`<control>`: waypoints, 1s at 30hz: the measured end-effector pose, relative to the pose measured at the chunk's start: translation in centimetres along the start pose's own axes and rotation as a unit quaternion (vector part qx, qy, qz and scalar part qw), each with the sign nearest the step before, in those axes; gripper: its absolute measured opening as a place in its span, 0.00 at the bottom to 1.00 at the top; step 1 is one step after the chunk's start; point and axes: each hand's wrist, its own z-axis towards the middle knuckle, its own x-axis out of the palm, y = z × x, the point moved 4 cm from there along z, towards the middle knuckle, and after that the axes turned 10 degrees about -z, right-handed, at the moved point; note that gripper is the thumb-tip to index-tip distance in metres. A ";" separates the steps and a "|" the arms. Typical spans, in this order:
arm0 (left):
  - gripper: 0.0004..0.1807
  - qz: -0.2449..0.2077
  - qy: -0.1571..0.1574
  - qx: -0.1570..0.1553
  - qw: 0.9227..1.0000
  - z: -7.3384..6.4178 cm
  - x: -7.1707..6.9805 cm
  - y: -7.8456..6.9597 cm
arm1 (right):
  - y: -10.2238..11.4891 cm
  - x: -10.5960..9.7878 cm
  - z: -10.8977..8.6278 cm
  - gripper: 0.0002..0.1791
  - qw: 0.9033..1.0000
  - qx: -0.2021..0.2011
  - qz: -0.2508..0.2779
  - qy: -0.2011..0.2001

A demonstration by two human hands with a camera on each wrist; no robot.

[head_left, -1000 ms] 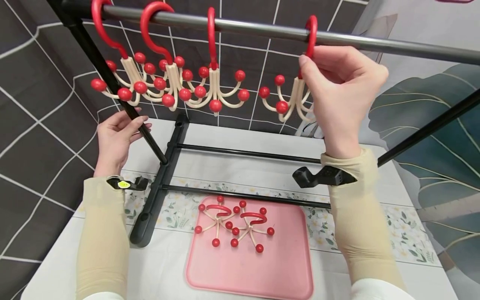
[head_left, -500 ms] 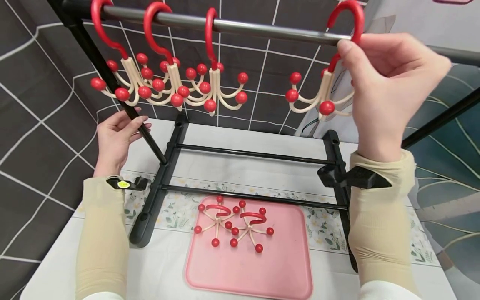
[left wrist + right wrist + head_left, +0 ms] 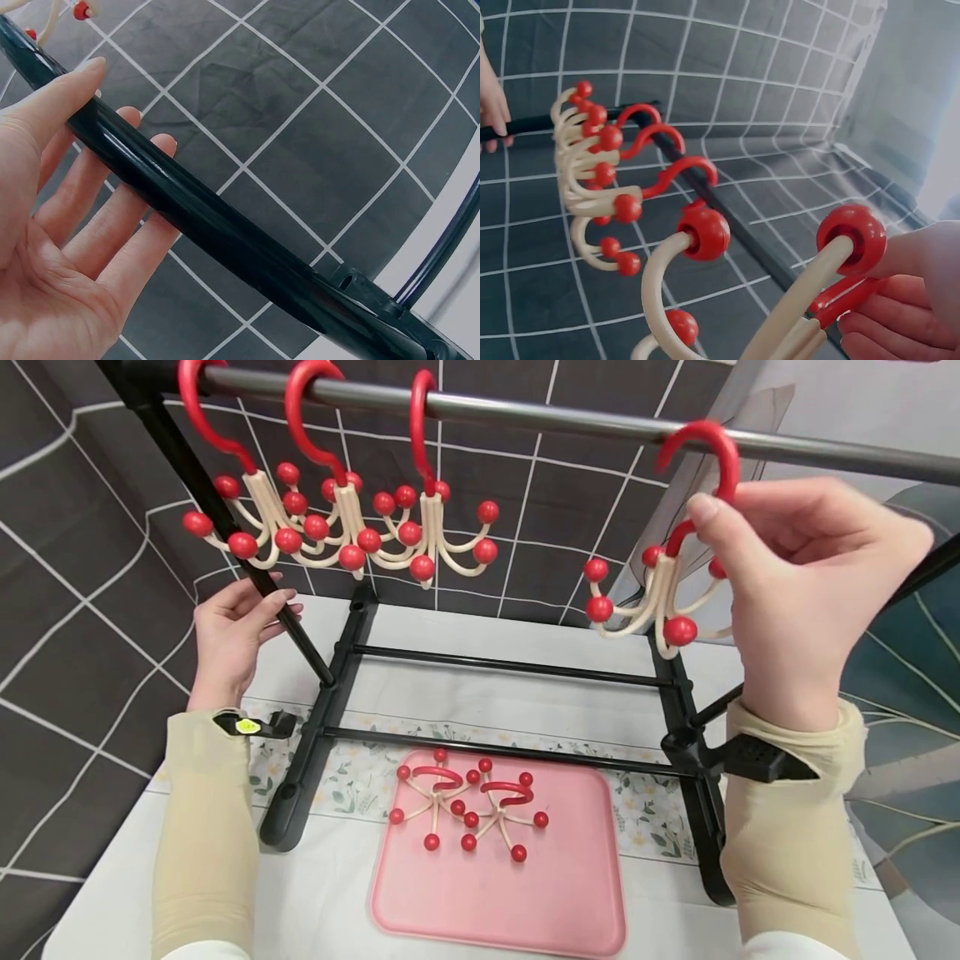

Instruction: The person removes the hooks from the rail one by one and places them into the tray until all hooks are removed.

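My right hand (image 3: 817,585) pinches the red hook of a cream multi-arm hanger (image 3: 663,597) with red ball tips. Its hook overlaps the metal rail (image 3: 540,417) in the head view, the hook's tip in front of and below it. Part of this hanger is hidden behind my fingers. On the rail's left half hang three matching hangers (image 3: 431,518) by their red hooks. My left hand (image 3: 232,635) holds the rack's black left post (image 3: 187,202), thumb in front and fingers behind. Two more hangers (image 3: 501,814) lie on a pink tray (image 3: 555,893).
The black rack base (image 3: 300,777) stands on a white table (image 3: 322,893) with a floral strip, low crossbars joining its two feet. Behind it is a dark grid-patterned backdrop (image 3: 495,485). The tray lies in front of the front crossbar.
My right hand first moved right and raised the hanger, its hook rising above the rail. Now hand and hanger are lower, the hook in front of the rail. My left hand stays on the post.
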 end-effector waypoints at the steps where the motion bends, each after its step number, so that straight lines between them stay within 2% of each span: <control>1: 0.17 0.001 0.000 0.000 1.000 0.0 0.0 0.0 | -0.1 0.0 -0.3 0.11 1.000 0.000 -0.006 0.013; 5: 0.17 0.004 -0.001 0.001 1.000 0.0 -0.1 0.0 | -0.8 -0.2 -1.6 0.10 0.997 0.012 -0.033 0.070; 7: 0.17 0.005 -0.001 0.001 1.000 -0.1 -0.1 0.0 | -1.1 -0.2 -2.3 0.10 0.993 0.041 -0.046 0.100; 12: 0.17 0.007 -0.001 0.002 1.000 -0.1 -0.1 0.0 | -2.6 -0.4 -4.4 0.11 0.975 0.116 -0.085 0.168; 16: 0.18 0.005 -0.003 0.000 1.000 -0.1 -0.1 0.0 | -4.6 -0.6 -6.2 0.11 0.962 0.135 -0.111 0.211; 24: 0.19 0.004 -0.005 -0.003 1.000 -0.1 0.0 0.1 | -7.8 -0.9 -9.9 0.09 0.940 0.164 -0.102 0.283; 30: 0.17 0.006 -0.003 0.001 1.000 -0.1 0.1 0.1 | -9.0 -1.4 -12.4 0.07 0.935 0.179 -0.059 0.301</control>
